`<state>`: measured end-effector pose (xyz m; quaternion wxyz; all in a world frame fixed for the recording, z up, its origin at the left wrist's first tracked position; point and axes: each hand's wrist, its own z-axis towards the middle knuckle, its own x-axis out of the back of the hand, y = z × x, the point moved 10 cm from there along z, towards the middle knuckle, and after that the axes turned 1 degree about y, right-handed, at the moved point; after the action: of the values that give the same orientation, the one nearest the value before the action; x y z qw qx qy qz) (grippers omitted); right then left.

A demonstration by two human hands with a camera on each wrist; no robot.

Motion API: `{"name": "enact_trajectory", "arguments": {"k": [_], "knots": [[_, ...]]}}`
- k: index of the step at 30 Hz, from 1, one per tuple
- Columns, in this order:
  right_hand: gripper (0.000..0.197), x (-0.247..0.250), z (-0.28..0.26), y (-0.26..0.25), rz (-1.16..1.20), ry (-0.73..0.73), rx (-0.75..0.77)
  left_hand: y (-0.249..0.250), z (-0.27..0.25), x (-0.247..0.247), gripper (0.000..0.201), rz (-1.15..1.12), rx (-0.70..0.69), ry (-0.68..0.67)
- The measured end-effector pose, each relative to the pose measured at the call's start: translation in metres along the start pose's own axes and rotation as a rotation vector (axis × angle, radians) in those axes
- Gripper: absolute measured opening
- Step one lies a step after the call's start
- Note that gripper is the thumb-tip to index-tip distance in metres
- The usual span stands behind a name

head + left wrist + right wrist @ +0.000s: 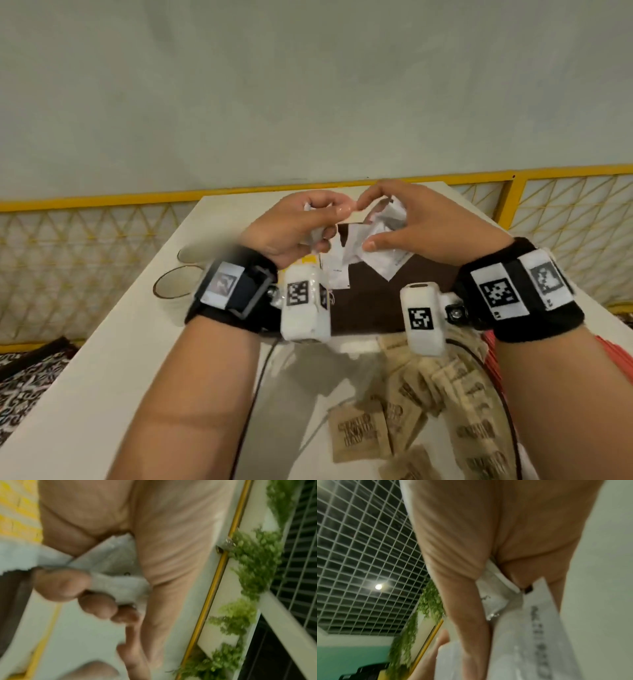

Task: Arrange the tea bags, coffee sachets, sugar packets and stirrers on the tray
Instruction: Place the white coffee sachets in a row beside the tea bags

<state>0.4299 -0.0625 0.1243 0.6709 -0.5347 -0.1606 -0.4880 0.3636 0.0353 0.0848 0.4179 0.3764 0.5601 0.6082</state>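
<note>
Two hands work above the white surface (113,359), at its 12 o'clock end, over the brown tray (373,301); tan sugar packets (428,404) lie loose at 5 o'clock, off the tray, nearer the right arm. Left hand (294,226) is curled round a few white sachets (317,236), right hand (421,219) pinches a crumpled bunch of white sachets (380,236) between thumb and fingers, the two hands touching at the fingertips. More white packets (337,270) lie on the tray at 6 o'clock from the left hand, directly under it, so a drop is probably short and straight down.
</note>
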Motion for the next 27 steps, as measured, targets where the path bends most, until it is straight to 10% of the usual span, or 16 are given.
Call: {"name": "enact_trajectory", "arguments": {"k": [8,27], "knots": [[0.011,0.052,-0.005,0.032,0.197,0.320,-0.133,-0.017,0.031,-0.031,0.034,-0.713,0.125,0.112],[0.012,0.034,-0.006,0.050,0.339,0.266,-0.237,-0.002,0.020,-0.025,0.041,-0.519,-0.096,-0.013]]}}
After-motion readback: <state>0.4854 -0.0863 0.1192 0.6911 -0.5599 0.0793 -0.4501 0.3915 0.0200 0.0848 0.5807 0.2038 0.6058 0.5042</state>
